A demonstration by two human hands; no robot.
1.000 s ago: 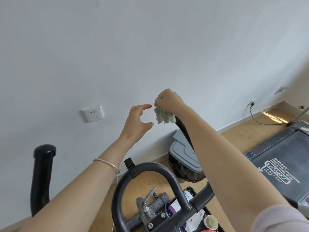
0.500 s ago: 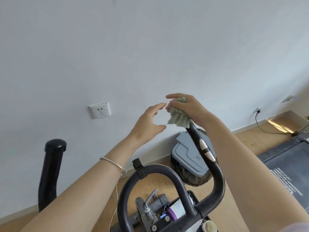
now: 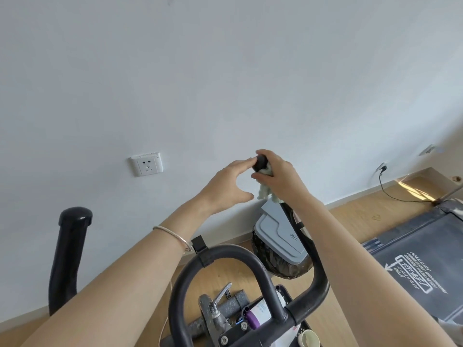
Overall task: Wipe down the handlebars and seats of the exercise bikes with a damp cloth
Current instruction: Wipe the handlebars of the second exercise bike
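Note:
My right hand point(image 3: 280, 176) grips a pale green cloth point(image 3: 266, 190) wrapped round the upper end of the bike's right black handlebar point(image 3: 307, 246); the bar's round end cap point(image 3: 260, 163) pokes out above my fingers. My left hand point(image 3: 226, 190) is beside it with spread, curved fingers, fingertips at the cap, holding nothing; a thin bracelet sits on that wrist. The left handlebar grip point(image 3: 71, 244) stands upright at the far left. A black loop bar point(image 3: 220, 269) arches across the centre near me.
A white wall with a socket point(image 3: 147, 164) is straight ahead. A grey lidded bin point(image 3: 280, 240) with a black bag stands on the wooden floor behind the bar. A treadmill deck point(image 3: 421, 261) lies at the right. A tray with bottles and a cup point(image 3: 309, 339) sits below.
My right hand has slid the cloth down off the bar's tip, so the end cap now shows. My left hand has moved closer to the cap. The view shifted slightly.

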